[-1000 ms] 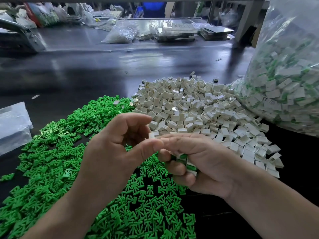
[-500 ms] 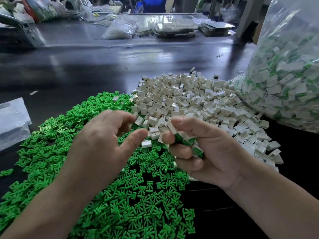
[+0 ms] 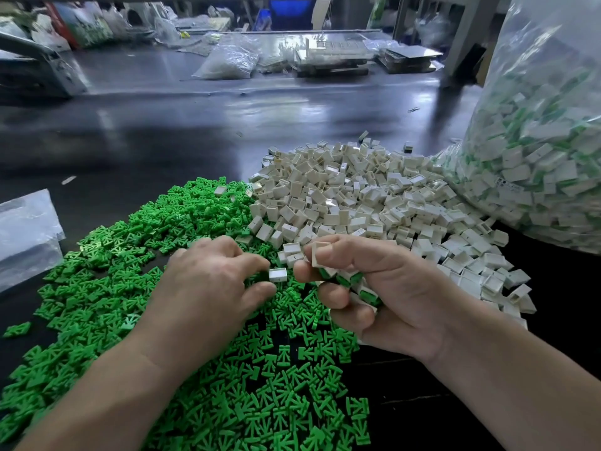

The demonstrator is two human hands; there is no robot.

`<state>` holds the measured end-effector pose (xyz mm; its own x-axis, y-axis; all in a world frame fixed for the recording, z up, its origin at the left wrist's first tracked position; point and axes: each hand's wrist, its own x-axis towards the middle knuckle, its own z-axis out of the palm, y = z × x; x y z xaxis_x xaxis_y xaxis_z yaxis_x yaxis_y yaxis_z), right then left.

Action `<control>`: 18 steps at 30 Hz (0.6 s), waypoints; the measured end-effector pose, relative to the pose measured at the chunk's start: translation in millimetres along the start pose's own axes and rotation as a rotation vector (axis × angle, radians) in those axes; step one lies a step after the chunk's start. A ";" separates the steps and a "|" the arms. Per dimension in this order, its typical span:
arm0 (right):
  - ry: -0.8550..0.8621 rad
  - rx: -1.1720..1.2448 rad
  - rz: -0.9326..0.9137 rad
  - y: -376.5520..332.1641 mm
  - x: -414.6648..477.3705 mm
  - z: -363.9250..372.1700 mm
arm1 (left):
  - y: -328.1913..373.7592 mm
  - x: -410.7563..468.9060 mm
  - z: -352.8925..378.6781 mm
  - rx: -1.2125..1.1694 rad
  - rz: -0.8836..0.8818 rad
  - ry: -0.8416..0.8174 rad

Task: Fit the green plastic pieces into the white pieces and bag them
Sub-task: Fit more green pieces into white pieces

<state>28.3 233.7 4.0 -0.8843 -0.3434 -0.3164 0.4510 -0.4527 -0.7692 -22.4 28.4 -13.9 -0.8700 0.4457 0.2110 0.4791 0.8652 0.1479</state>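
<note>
On a dark factory table (image 3: 195, 125), the hands had parted: the left hand (image 3: 208, 288) dipped to the green pile (image 3: 162, 239) beneath it, grasp unclear, while the right hand (image 3: 390, 288) pinched an empty white piece (image 3: 320, 255) above finished pieces (image 3: 364, 288) in its palm, another fitting apparently beginning.

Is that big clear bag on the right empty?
No, the clear bag is packed nearly to the top of the picture with assembled white-and-green pieces.

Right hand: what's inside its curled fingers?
The right hand pinches one white piece between thumb and forefinger. Below it, the curled fingers hold several white pieces with green inserts. How many is hidden by the fingers.
</note>
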 end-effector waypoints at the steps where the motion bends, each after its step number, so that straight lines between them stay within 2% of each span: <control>1: -0.004 -0.003 -0.004 -0.1 -0.1 0.7 | 1.4 1.0 0.6 0.003 0.014 -0.001; 9: 0.009 -0.024 -0.044 2.0 0.3 2.4 | 1.0 1.4 1.4 -0.059 0.018 0.031; 15: -0.072 -0.047 -0.040 2.1 -0.9 3.2 | 0.2 -1.8 -5.5 -0.004 0.073 -0.022; 18: -0.062 -0.057 -0.045 0.9 -0.8 2.2 | -4.2 -5.1 -9.6 0.094 0.055 -0.118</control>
<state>29.6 231.7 4.8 -0.8938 -0.3744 -0.2471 0.4014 -0.4216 -0.8131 -18.9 20.4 -6.4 -0.8527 0.5125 0.1010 0.5186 0.8537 0.0472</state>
